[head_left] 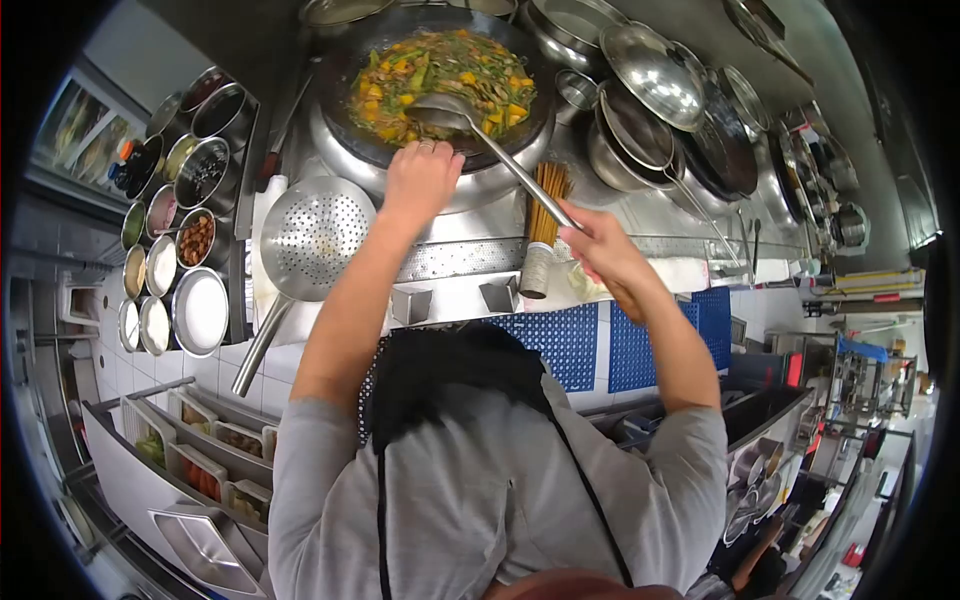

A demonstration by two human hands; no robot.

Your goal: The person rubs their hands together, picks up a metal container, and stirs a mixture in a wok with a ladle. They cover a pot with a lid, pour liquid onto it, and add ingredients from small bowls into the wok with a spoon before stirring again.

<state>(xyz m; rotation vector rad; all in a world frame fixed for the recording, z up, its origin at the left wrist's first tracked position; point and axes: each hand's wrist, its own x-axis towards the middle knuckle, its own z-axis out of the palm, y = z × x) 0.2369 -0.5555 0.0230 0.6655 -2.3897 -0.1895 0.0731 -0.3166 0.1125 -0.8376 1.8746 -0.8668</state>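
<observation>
At wok, ladle diagonally forward-left

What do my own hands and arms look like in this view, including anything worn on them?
Your left hand and right hand are ungloved. A finger of the left has what looks like a thin ring; none can be made out on the right. The forearms are uncovered, with no watch visible. Your left sleeve and right sleeve are plain grey, short and loose.

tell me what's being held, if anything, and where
The right hand holds the ladle by its handle, back from the bowl. The left hand is at the near rim of the wok; its grip is unclear.
</observation>
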